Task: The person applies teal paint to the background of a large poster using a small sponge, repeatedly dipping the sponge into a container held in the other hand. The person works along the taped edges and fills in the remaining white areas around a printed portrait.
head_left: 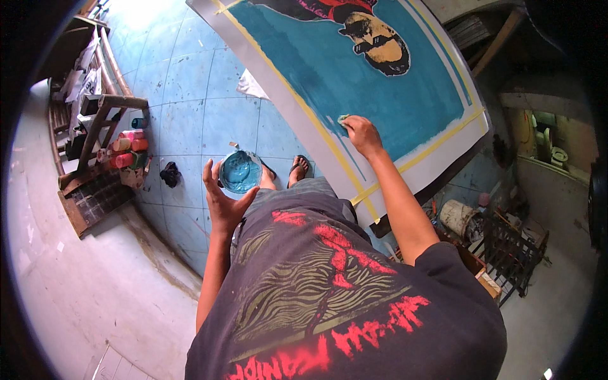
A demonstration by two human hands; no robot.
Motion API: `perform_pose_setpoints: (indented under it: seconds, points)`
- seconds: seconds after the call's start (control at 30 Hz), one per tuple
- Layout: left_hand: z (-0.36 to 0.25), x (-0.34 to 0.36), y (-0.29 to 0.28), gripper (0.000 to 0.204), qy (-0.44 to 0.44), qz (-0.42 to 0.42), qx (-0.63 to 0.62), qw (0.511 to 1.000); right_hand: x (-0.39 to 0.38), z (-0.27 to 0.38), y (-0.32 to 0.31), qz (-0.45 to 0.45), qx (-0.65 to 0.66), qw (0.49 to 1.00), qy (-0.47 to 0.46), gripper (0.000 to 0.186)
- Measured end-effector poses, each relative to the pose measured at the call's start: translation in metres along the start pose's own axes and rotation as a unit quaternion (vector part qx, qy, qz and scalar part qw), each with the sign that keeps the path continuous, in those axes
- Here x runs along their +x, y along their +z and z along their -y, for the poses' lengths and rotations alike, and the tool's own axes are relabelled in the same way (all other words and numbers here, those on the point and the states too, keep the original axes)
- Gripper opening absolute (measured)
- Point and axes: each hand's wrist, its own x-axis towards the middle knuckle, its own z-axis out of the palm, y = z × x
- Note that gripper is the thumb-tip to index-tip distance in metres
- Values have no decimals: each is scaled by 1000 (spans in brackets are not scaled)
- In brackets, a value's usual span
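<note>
Left of centre, the left hand (223,201) curved widely around a paint tub (240,172), seemingly to support it level. Mid-frame, the right hand (364,136) pinched a pale-green pad (342,119) at the painting (405,104), probably for control.

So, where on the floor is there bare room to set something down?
The blue tiled floor is free between the brown wooden rack and the white sheet beside the teal painting, and between the crumpled black item and the round container of teal paint. It is crowded around the red and pink plastic bottles and the white cylindrical bucket.
</note>
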Motion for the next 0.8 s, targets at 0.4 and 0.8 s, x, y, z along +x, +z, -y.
perform_pose_setpoints:
  seconds: [0.4,0.8]
  points:
    - [3,0,0,118,-4,0,-6,1000,25,18,16,-9,-3,999,-40,14]
    - [4,-1,0,118,-12,-3,-23,1000,21,25,16,-6,-13,999,-37,13]
